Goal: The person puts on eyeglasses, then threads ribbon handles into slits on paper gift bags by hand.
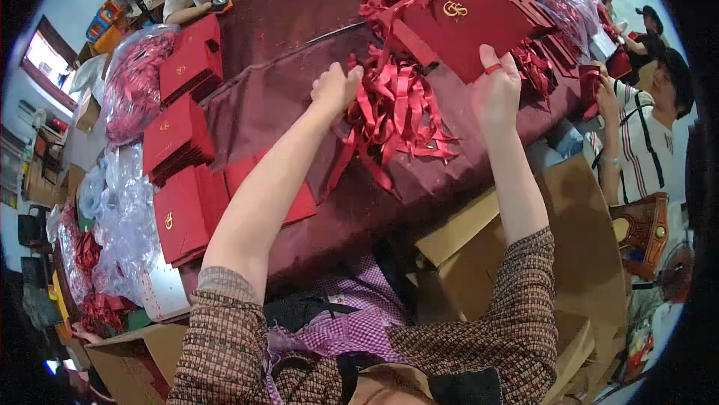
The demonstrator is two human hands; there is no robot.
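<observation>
Indoor light moderately bright; white rectangular window (49, 56) washed out at left. Highlights caught on clear crumpled plastic (132, 229), glossy red satin ribbons (405, 102). Edges bent by fisheye, corners blackened.

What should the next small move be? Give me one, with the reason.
Probably draw one strand of the red ribbons clear with the left hand: it sits curled at the pile's left edge, though its grip is unclear, while the right hand holds the flat red piece by its edge.

Red ribbons (404, 98), gold-emblemed red bag (468, 34)
</observation>
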